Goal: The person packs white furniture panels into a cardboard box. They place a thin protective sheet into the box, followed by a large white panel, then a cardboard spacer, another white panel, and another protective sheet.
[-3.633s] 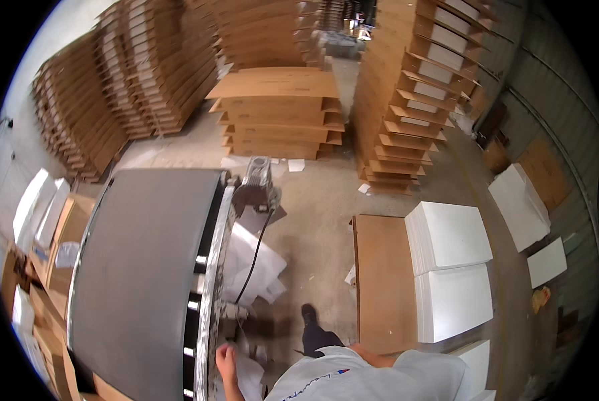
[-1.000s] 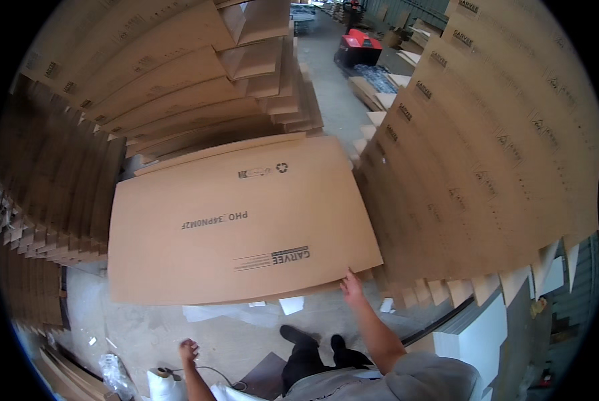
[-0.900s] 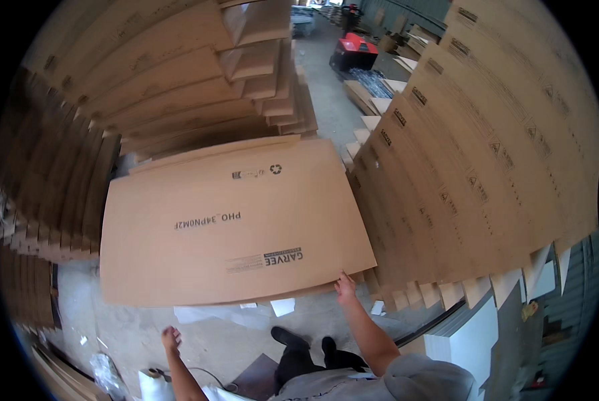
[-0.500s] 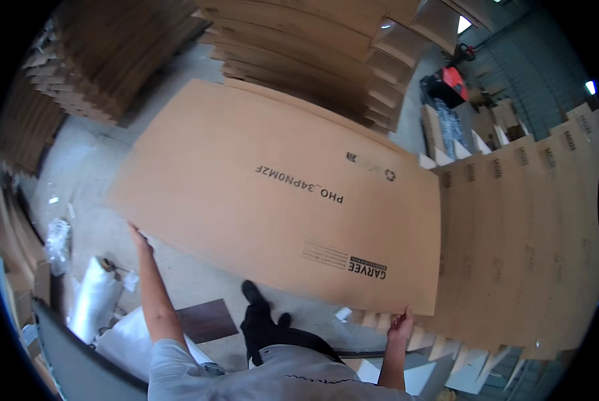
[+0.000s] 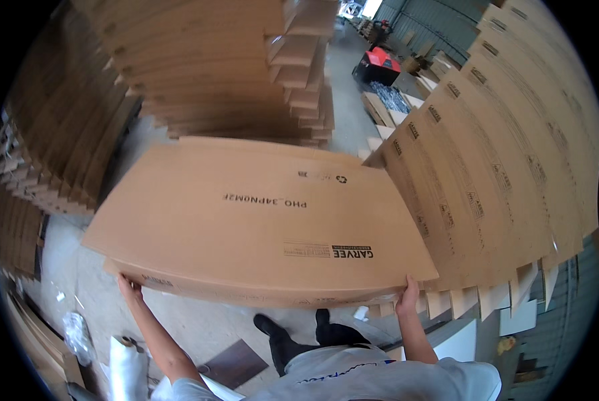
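A large, flat brown cardboard box (image 5: 259, 230) with dark print spans the middle of the view, held out in front of me. Its near side face shows along the lower edge, slightly bowed. My left hand (image 5: 130, 286) grips the near left corner, fingers partly hidden beneath. Around the near right corner, my right hand (image 5: 408, 295) is closed, thumb against the edge. The box's far edge lies close to a tall stack of brown cardboard (image 5: 212, 73); I cannot tell whether they touch.
Another stack of printed cardboard (image 5: 493, 160) rises right of the box, near my right hand. More stacked cardboard (image 5: 65, 113) stands far left. Low on the left are a roll of clear film (image 5: 128, 367) and crumpled plastic (image 5: 77, 337). A dark flat panel (image 5: 234, 364) lies by my feet. Beyond sits a red-and-black machine (image 5: 378, 65).
My view has turned right, and the stacks have shifted left in it. The box has tilted so its near side face now shows. Both hands keep hold of it.
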